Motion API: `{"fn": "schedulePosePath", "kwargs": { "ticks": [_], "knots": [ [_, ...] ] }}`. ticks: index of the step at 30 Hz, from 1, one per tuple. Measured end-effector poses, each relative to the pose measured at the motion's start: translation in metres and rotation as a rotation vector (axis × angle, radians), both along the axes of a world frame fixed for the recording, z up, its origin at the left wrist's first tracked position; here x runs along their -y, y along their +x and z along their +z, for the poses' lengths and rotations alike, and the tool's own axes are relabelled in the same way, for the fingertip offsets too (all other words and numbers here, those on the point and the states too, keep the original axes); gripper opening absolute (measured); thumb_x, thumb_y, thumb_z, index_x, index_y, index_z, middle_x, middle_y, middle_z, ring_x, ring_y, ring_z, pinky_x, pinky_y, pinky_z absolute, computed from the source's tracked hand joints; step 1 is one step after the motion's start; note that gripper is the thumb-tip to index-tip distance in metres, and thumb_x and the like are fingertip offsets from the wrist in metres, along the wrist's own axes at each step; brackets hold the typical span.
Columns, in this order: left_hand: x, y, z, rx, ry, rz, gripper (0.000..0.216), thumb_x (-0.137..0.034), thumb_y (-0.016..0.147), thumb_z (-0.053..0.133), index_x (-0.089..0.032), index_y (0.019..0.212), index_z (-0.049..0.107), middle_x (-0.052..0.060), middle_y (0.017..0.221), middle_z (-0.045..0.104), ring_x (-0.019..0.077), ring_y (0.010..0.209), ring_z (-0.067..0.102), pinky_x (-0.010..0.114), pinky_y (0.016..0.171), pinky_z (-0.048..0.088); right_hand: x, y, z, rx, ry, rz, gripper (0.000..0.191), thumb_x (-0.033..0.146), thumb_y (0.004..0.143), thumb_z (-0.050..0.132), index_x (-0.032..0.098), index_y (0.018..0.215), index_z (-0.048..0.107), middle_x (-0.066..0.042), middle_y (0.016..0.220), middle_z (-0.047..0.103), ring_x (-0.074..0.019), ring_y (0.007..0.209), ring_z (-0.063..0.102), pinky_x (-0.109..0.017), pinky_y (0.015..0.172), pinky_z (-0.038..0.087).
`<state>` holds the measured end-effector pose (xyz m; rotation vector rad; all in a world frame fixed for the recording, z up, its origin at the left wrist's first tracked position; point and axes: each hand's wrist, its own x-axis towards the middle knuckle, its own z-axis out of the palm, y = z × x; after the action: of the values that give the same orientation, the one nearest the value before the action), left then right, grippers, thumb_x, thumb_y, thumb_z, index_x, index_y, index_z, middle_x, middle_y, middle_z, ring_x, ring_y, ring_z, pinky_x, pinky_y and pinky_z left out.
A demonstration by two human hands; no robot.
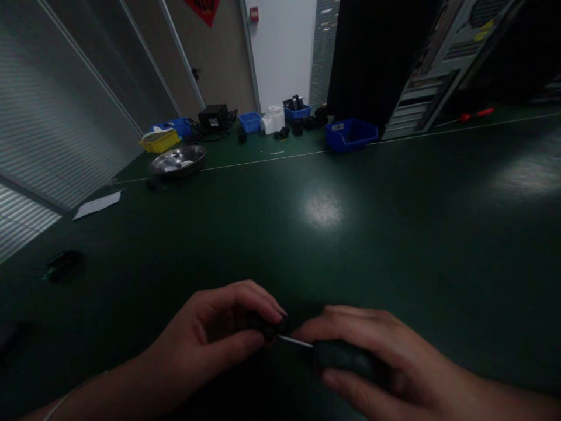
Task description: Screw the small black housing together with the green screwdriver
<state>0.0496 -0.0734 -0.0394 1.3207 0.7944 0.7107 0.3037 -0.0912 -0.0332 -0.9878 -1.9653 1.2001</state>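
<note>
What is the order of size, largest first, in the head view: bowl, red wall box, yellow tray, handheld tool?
1. Tool, partly covered by the right hand
2. Bowl
3. Yellow tray
4. Red wall box
The tool is nearest the camera, so its real rank is unsure.

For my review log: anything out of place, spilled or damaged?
Nothing looks spilled or damaged. Slightly untidy: a white sheet loose on the table at left. The dark part in the left hand is too dim to judge.
</note>
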Motion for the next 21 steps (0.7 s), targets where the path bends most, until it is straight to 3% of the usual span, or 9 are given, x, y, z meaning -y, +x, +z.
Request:
{"fn": "schedulePosePath", "kwargs": {
  "ticks": [6,13,16,21],
  "knots": [
    [-0.0008,-0.0008,0.0000,0.024,-0.025,0.056,0.013,-0.016,0.086,0.073,-0.025,0.095,0.077,0.002,0.101,0.069,0.0150,0.089,0.063,0.021,0.076,0.051,0.0016,-0.0007,0.0005,0.078,0.000,-0.006,0.034,0.008,0.079,0.070,0.029,0.104,0.075,0.000,0.104,0.080,-0.0201,0.096,0.075,-0.018,0.073,0.059],
    [-0.0017,-0.0037,-0.0034,-0.007,-0.111,0.264,0.012,-0.019,0.087,0.073,-0.027,0.096,0.075,0.001,0.095,0.071,0.0155,0.080,0.066,0.024,0.073,0.054,0.0031,0.0006,0.0005,0.099,0.023,-0.024,0.031,0.010,0.080,0.069,0.030,0.104,0.074,-0.001,0.108,0.079,-0.0218,0.099,0.074,-0.019,0.071,0.060],
    [-0.0006,-0.0020,-0.0026,-0.090,-0.094,0.178,0.022,-0.016,0.088,0.070,-0.030,0.105,0.074,0.000,0.098,0.070,0.0169,0.089,0.066,0.024,0.079,0.053,0.0009,-0.0003,-0.0009,0.088,0.012,-0.020,0.036,0.010,0.080,0.069,0.031,0.108,0.074,0.000,0.108,0.079,-0.0214,0.101,0.074,-0.019,0.073,0.060],
    [0.0034,0.0017,0.0016,-0.262,0.202,-0.058,0.029,-0.011,0.087,0.066,-0.027,0.111,0.073,0.002,0.096,0.066,0.0174,0.085,0.064,0.024,0.074,0.051,0.0004,-0.0024,-0.0012,0.038,0.002,-0.023,0.043,0.008,0.079,0.070,0.032,0.114,0.073,0.000,0.106,0.079,-0.0203,0.099,0.074,-0.019,0.072,0.059]
  ]
}}
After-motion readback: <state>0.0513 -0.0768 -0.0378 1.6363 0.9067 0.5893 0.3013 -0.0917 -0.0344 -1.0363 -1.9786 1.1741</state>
